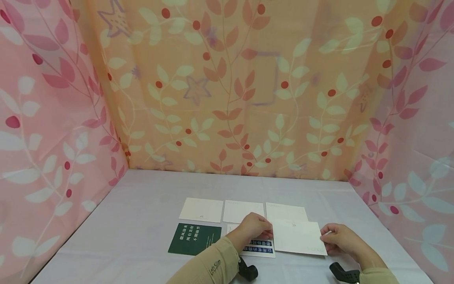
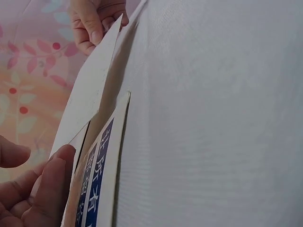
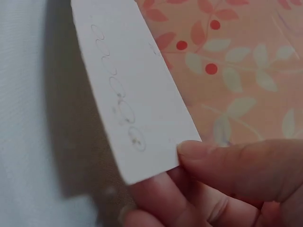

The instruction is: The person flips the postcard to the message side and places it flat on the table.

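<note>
I look forward and down on the table (image 1: 113,232) from well back in the head view, while the sideways-tilted wrist views, close in, share the held card (image 1: 299,238), facing it from opposite ends.

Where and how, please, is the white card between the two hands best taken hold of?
Probably its right edge, coming from the right, thumb above and fingers beneath, much as the right hand pinches it. The white card is thin and raised off the table, leaving room under that edge, while the left hand crowds its left edge.
</note>
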